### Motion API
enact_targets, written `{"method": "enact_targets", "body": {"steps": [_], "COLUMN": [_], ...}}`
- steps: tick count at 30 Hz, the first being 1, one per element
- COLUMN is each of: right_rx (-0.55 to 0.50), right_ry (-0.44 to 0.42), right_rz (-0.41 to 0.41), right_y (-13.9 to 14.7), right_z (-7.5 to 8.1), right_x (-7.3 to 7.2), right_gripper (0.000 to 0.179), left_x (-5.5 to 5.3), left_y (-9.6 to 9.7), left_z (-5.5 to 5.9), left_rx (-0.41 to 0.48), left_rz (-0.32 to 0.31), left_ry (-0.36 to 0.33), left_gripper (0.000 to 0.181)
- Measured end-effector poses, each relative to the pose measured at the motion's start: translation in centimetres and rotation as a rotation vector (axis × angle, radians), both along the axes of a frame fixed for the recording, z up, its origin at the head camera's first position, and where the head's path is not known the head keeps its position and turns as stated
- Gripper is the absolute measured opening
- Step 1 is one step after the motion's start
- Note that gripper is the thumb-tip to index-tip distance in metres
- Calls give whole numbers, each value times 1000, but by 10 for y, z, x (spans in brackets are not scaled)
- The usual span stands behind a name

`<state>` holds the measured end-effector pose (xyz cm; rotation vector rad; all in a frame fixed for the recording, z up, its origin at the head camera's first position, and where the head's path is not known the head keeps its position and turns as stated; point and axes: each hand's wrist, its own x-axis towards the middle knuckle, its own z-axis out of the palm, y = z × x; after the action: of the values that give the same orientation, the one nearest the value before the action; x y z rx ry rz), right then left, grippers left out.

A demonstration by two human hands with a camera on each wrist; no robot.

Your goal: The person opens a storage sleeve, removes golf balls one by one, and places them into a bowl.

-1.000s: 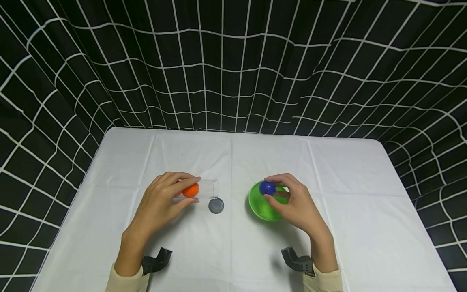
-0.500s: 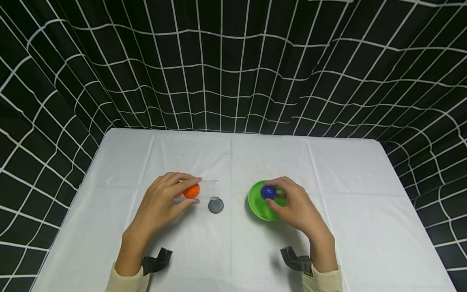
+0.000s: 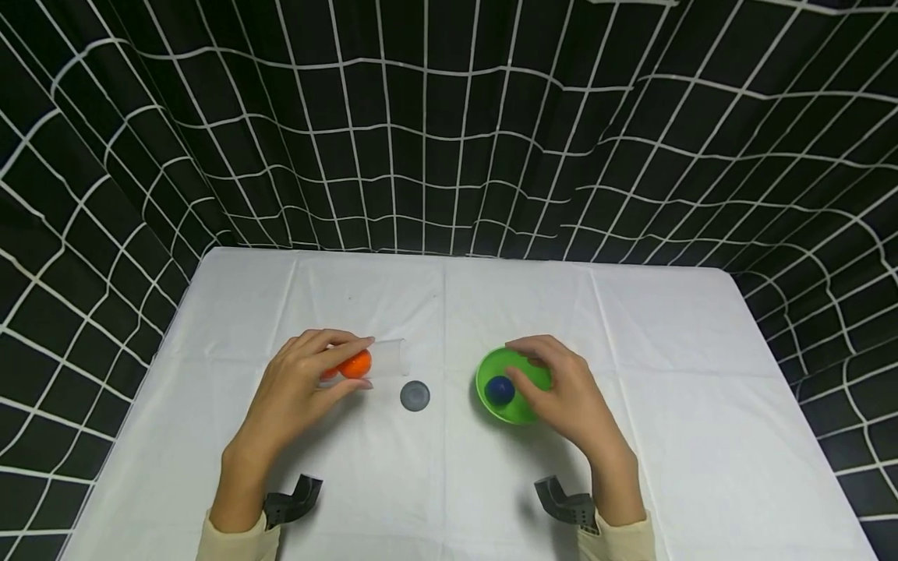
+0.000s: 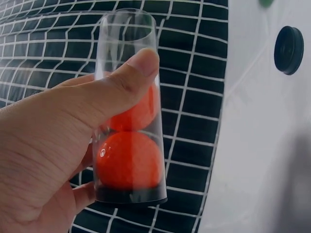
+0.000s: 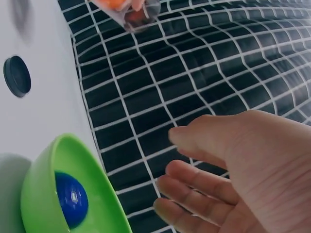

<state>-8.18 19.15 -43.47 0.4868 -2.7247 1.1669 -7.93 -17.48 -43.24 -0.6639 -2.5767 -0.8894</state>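
My left hand [image 3: 298, 386] grips a clear plastic tube [image 4: 129, 51], its thumb laid along the wall. Two orange balls [image 4: 129, 160] sit stacked inside, the lower one just above the tube's black base [image 4: 131, 195]. A blue ball [image 3: 500, 390] lies in the green bowl [image 3: 515, 419]. Above that bowl, my right hand [image 3: 568, 389] has its fingers loosely bent and apart, with nothing between them. In the right wrist view the blue ball [image 5: 72, 199] rests against the bowl's inner side, away from the fingertips.
A dark grey round cap [image 3: 415, 396] lies on the white tablecloth [image 3: 449, 483] between the tube and the bowl. Black curtains with a white grid [image 3: 449, 140] rise behind the table and at both sides.
My right hand has let go of the blue ball, which has dropped into the green bowl. The left hand has shifted slightly left with the tube, away from the cap.
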Motion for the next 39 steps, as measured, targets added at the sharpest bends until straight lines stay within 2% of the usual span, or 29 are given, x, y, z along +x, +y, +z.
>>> {"method": "enact_targets", "body": {"steps": [6, 16, 23, 26, 31, 34, 39], "right_rx": [-100, -241, -291, -350, -458, -496, -501], "right_ry": [46, 37, -3, -32, -151, -207, -281], "right_rz": [31, 89, 118, 157, 203, 203, 193], "right_y": [-13, -33, -46, -52, -64, -68, -72], "right_z": [-3, -9, -12, -14, -15, -15, -15], "right_x": [0, -1, -1, -1, 1, 2, 4], "right_gripper": [28, 29, 30, 30, 34, 37, 38], "left_x": [0, 3, 3, 4, 4, 4, 5], "left_y": [3, 10, 14, 16, 18, 19, 22], "left_z": [-1, 0, 1, 3, 5, 5, 5], "left_rx": [-11, -33, -75, -87, -115, -125, -116], "left_rz": [-17, -37, -51, -50, -45, -43, -46], "left_ry": [7, -10, 96, 128, 169, 189, 164], "left_gripper": [55, 53, 52, 50, 50, 51, 47]}}
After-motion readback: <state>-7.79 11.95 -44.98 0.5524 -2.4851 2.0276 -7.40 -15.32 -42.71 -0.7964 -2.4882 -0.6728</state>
